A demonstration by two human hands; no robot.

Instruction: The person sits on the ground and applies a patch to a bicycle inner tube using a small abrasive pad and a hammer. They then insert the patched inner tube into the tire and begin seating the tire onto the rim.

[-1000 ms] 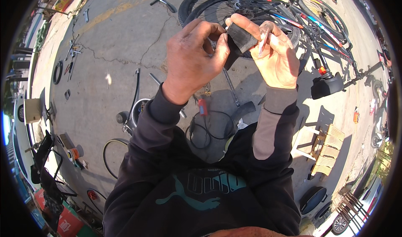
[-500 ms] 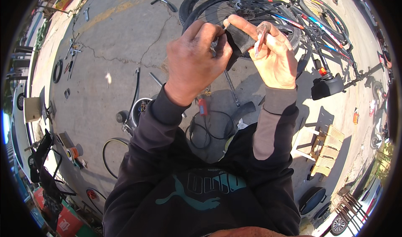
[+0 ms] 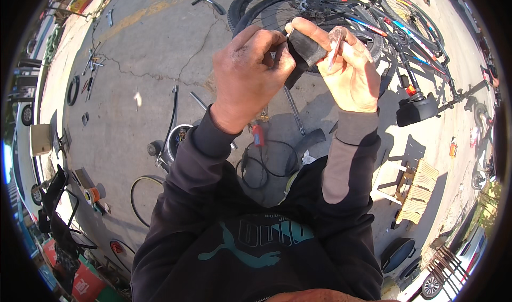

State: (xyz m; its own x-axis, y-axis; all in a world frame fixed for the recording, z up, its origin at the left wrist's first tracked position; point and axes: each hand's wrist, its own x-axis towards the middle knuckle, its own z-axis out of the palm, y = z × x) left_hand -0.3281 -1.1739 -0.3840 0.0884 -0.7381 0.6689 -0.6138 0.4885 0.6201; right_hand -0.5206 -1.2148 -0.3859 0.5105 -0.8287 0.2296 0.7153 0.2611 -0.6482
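Observation:
Both my hands are raised together over the ground, with a strip of flattened black rubber inner tube [image 3: 306, 48] between them. My left hand [image 3: 246, 75] is closed in a pinch at the tube's left edge; its fingertips partly hide what they grip. With bent fingers, my right hand [image 3: 352, 78] holds the tube from the other side, its index finger stretched along the top. A thin pale piece [image 3: 334, 51] sticks out between the right fingers; its kind is unclear. Just beyond the hands, a bicycle [image 3: 368, 27] lies on its side, its near wheel partly hidden by them.
A red-handled tool [image 3: 258, 135] with a looped black cord lies below my hands, beside a long metal tool [image 3: 294, 111]. A hammer [image 3: 213, 4] rests farther off. Scattered hand tools [image 3: 92, 70] are at left. At right stands a slatted wooden stool [image 3: 418, 192].
Hardly anything differs. My left fingers have shifted slightly at the tube's edge, and my right hand has moved a little.

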